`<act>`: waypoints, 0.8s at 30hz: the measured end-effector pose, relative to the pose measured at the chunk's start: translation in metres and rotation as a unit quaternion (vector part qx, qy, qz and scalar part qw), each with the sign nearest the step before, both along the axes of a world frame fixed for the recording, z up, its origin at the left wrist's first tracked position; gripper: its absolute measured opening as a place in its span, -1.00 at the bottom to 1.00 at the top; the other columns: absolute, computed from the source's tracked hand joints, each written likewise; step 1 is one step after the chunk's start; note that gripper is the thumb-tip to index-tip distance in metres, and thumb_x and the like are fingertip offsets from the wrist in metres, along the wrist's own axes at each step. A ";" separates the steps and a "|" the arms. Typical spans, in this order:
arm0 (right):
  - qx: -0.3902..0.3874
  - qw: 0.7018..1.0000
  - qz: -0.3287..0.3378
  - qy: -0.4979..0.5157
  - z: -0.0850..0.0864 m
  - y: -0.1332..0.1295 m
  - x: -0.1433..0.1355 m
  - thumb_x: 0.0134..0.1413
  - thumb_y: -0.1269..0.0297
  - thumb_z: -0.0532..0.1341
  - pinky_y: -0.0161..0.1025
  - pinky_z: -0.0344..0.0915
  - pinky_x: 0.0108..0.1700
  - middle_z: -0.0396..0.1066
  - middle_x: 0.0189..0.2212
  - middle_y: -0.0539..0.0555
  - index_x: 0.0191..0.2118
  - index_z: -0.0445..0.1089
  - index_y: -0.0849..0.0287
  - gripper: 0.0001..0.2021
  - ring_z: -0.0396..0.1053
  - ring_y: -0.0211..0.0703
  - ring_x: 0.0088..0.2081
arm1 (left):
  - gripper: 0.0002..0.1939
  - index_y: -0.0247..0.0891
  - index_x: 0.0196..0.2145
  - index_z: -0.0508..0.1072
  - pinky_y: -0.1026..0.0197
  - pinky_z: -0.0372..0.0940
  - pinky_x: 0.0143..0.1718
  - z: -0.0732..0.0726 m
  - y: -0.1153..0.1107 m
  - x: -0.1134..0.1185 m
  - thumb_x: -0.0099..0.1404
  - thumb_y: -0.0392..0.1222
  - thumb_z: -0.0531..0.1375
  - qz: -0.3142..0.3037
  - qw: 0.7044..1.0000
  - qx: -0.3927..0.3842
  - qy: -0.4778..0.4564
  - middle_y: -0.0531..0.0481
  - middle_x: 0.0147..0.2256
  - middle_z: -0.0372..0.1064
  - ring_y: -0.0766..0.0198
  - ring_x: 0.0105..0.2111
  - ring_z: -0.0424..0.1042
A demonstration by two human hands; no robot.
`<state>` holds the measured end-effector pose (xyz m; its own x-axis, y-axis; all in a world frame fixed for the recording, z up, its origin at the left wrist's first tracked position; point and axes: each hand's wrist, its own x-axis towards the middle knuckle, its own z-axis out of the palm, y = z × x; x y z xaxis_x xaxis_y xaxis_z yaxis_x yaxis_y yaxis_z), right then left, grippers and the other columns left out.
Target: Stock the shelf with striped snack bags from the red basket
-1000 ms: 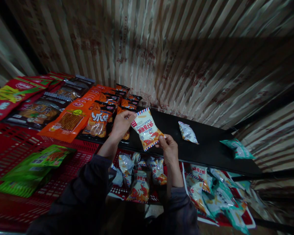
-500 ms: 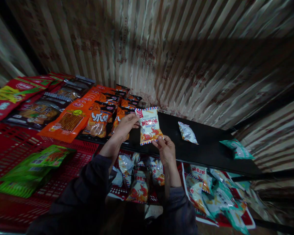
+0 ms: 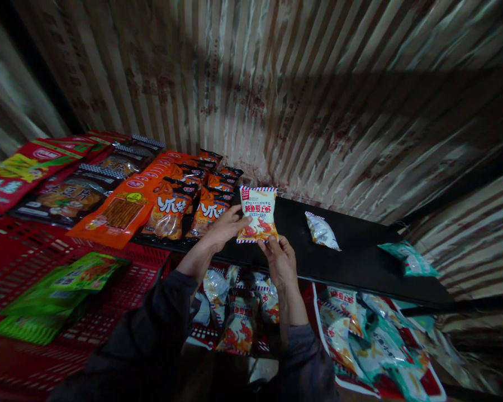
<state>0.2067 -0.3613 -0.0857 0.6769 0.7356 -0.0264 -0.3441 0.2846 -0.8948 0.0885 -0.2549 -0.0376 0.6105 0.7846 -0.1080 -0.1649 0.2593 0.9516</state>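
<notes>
A small cream snack bag (image 3: 260, 209) with red print and striped ends stands upright over the black shelf (image 3: 291, 257). My left hand (image 3: 224, 228) grips its lower left side, the thumb on the front and the fingers at the edge. At the bottom edge, the fingers of my right hand (image 3: 280, 257) pinch the bag. Just left of the bag are orange-and-black snack bags (image 3: 212, 211) in rows. A white bag (image 3: 322, 230) lies on the shelf to the right.
Orange stick-snack packets (image 3: 117, 212), dark packets (image 3: 69, 192) and red packets (image 3: 23, 167) line the shelf's left. A red basket (image 3: 138, 279) holds green packets (image 3: 62, 287). More baskets below hold cream bags (image 3: 237, 324) and teal bags (image 3: 381, 340). A teal bag (image 3: 408, 258) lies at the shelf's right end.
The cream bag has shifted slightly right and stands straighter. My left hand has slid from its upper left edge to its lower left side. My right hand still pinches the bottom.
</notes>
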 end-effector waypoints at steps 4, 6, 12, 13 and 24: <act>-0.003 1.000 0.011 0.005 0.000 0.001 -0.001 -0.29 0.09 0.47 -0.20 0.50 -0.12 0.36 -0.49 -0.10 -0.51 0.35 0.16 -0.66 0.38 -0.33 -0.37 | -0.49 -0.31 -0.15 0.42 0.24 0.34 -0.34 -0.005 0.001 0.005 -0.02 -0.04 0.41 0.025 0.999 0.001 -0.038 -0.03 -0.39 0.51 0.23 -0.37 0.50; -0.008 1.000 0.018 0.002 0.000 0.001 -0.002 -0.31 0.08 0.47 -0.22 0.51 -0.15 0.37 -0.48 -0.10 -0.51 0.36 0.16 -0.65 0.37 -0.34 -0.38 | -0.49 -0.32 -0.19 0.44 0.22 0.35 -0.30 -0.007 0.002 0.007 -0.05 -0.01 0.41 0.038 0.998 0.002 -0.056 -0.03 -0.39 0.51 0.22 -0.36 0.50; -0.026 0.999 0.033 -0.012 0.000 0.001 -0.005 -0.36 0.04 0.48 -0.28 0.51 -0.21 0.40 -0.47 -0.09 -0.48 0.41 0.17 -0.63 0.38 -0.34 -0.38 | -0.49 -0.31 -0.30 0.47 0.20 0.34 -0.25 -0.013 0.005 0.011 -0.12 0.10 0.41 0.064 0.995 0.016 -0.073 0.00 -0.40 0.51 0.22 -0.35 0.48; -0.029 0.999 0.035 -0.015 -0.001 0.001 -0.005 -0.35 0.04 0.48 -0.27 0.51 -0.21 0.41 -0.46 -0.08 -0.48 0.41 0.17 -0.63 0.40 -0.32 -0.37 | -0.49 -0.31 -0.30 0.47 0.19 0.34 -0.25 -0.013 0.005 0.011 -0.12 0.10 0.41 0.066 0.995 0.018 -0.073 0.00 -0.40 0.51 0.22 -0.35 0.48; -0.043 0.998 0.037 -0.029 -0.002 0.004 -0.005 -0.30 0.08 0.46 -0.23 0.45 -0.17 0.49 -0.34 -0.03 -0.30 0.42 0.14 -0.59 0.44 -0.25 -0.28 | -0.54 -0.32 -0.20 0.46 0.23 0.34 -0.31 -0.014 0.003 0.012 -0.06 -0.07 0.38 0.105 0.991 0.008 -0.085 -0.01 -0.36 0.53 0.23 -0.36 0.49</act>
<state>0.2016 -0.3573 -0.0875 0.6224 0.7808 -0.0550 -0.3092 0.1806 -0.9337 0.1001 -0.2523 -0.0515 0.4411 0.8975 -0.0040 -0.3725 0.1871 0.9090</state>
